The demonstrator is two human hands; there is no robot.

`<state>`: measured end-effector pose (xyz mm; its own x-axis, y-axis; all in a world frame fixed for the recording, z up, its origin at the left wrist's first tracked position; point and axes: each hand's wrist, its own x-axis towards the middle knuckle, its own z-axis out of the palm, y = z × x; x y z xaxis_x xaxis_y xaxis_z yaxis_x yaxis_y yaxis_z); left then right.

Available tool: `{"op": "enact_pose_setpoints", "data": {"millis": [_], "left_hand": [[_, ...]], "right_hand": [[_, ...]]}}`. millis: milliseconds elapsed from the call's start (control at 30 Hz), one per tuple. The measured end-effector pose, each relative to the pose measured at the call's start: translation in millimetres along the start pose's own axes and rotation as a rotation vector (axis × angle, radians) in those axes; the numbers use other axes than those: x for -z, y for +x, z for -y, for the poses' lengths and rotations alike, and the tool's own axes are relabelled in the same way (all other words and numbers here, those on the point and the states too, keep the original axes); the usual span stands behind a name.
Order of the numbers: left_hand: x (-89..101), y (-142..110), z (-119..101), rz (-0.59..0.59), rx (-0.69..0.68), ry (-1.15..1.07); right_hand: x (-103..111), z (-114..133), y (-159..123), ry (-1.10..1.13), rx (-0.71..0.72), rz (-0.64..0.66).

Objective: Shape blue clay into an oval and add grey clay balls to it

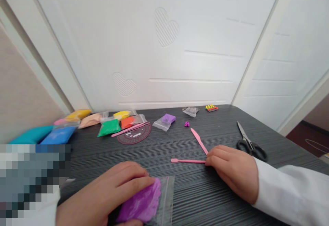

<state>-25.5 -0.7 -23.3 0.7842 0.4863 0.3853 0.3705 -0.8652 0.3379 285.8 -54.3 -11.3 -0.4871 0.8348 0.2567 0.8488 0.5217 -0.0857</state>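
Observation:
My left hand [110,191] lies on a clear zip bag of purple clay [144,202] at the near edge of the dark table [180,143], fingers wrapped over it. My right hand [231,171] rests palm down, its curled fingertips on the ends of two pink plastic modelling tools: one [187,161] lies flat pointing left, the other [199,140] angles away toward a small purple clay ball [186,124]. Whether the right fingers grip the tools is hidden.
Bags of clay sit at the back left: blue [58,135], green [109,127], orange [128,121], yellow [122,114], peach [89,119], light purple [166,120]. Black scissors [250,143] lie to the right. A small coloured clay piece [211,108] sits by the white wall.

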Motion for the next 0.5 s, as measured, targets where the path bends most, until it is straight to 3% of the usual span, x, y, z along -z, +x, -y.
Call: {"op": "enact_pose_setpoints", "data": {"millis": [500], "left_hand": [[1.2, -3, 8, -0.007, -0.059, 0.066]], "right_hand": [[-14, -53, 7, -0.019, -0.186, -0.106]]}}
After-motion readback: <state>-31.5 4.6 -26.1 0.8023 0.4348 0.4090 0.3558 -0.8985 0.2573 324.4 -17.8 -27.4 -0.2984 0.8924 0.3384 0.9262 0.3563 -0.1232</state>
